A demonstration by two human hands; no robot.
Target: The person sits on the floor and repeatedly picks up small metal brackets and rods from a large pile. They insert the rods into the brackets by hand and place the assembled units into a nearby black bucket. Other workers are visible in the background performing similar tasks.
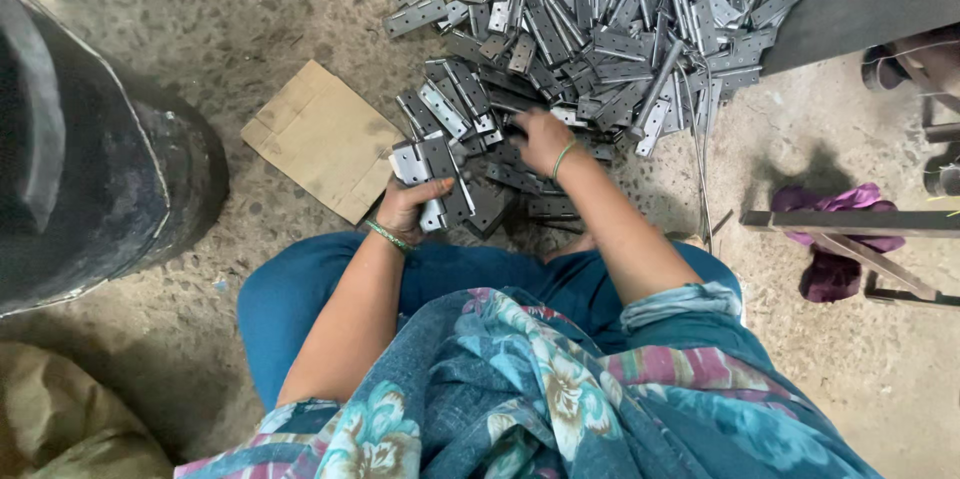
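With the left hand (408,207) gripping a stack of hinge plates (432,177) and the right hand (543,139) fingers pressed into the pile (600,29) at 12 o'clock, sharp edges may cut or the stack may slip.

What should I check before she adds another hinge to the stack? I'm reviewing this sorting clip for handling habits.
1. Left hand has a firm grip on the stack of hinges: ok.
2. Right hand is on the hinge pile: ok.
3. Right hand has one hinge picked out: cannot tell, fingers hidden.
4. Stack edges aligned: not ok, plates are fanned.
5. Cardboard sheet free of hinges: ok.
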